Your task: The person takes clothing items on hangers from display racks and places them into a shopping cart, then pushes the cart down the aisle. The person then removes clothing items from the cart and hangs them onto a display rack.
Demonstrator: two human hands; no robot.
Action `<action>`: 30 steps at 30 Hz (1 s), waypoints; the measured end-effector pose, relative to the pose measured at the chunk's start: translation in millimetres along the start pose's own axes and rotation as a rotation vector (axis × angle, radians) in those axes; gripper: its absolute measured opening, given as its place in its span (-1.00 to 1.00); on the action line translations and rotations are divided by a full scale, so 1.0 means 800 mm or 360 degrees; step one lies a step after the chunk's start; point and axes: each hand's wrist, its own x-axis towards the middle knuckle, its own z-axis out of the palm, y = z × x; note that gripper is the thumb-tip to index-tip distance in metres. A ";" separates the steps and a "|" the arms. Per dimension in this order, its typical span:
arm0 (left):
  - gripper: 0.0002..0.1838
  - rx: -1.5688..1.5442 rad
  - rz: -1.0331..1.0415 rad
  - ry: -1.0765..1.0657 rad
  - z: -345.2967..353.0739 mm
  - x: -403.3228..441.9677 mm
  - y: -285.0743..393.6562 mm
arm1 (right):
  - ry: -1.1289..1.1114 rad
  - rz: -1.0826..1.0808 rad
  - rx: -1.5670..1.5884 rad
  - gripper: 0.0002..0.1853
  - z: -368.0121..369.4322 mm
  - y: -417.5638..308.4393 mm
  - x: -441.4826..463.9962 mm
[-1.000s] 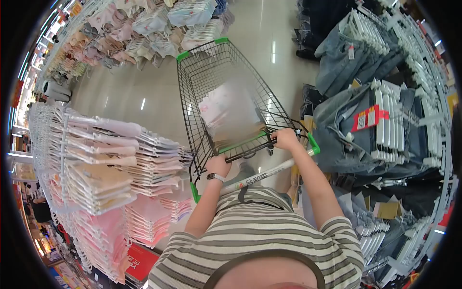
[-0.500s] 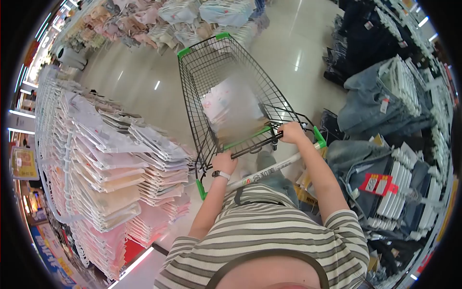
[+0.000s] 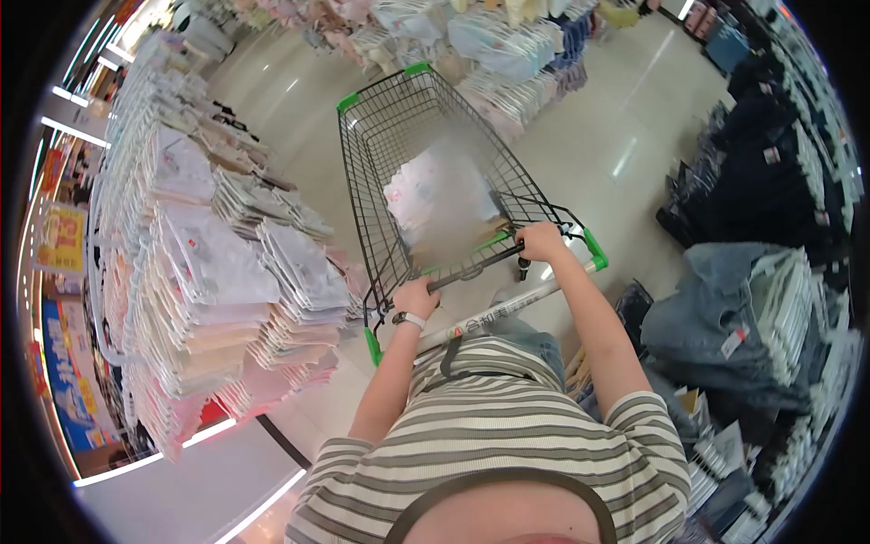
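Note:
A black wire shopping cart (image 3: pixel 362 181) with green corners stands in front of me, its white handle bar (image 3: pixel 503 313) close to my body. My left hand (image 3: pixel 416 300), with a white-banded watch at the wrist, is wrapped round the left part of the cart's black rear rail. Farther right, my right hand (image 3: pixel 541 243) grips the same black rail (image 3: pixel 476 273). In the basket lies a pale cloth item (image 3: pixel 426 195) with small pink marks; part of it is blurred.
Racks of pale hanging garments (image 3: pixel 208 263) rise close on the left. Jeans (image 3: pixel 716 317) and dark clothes (image 3: pixel 752 172) hang on the right. More children's-size garments (image 3: pixel 507 45) stand ahead, across the shiny floor (image 3: pixel 625 118). A yellow price sign (image 3: pixel 62 238) is at far left.
The racks have swung across the view: the jeans shifted right and down, and the garments ahead moved right. The cart stays in front of me, with both hands still on its rail.

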 end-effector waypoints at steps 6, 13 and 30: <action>-0.66 -0.0023 -0.0193 0.0055 0.001 0.031 0.022 | 0.0014 -0.0179 -0.0028 -0.77 -0.024 0.029 0.065; -0.76 0.0014 -0.0343 0.0158 0.000 0.063 0.034 | -0.0052 -0.0317 -0.0073 -0.75 -0.052 0.039 0.122; -0.70 -0.0113 -0.0688 0.0100 -0.052 0.167 0.026 | 0.0052 -0.0582 -0.0154 -0.79 -0.080 0.043 0.288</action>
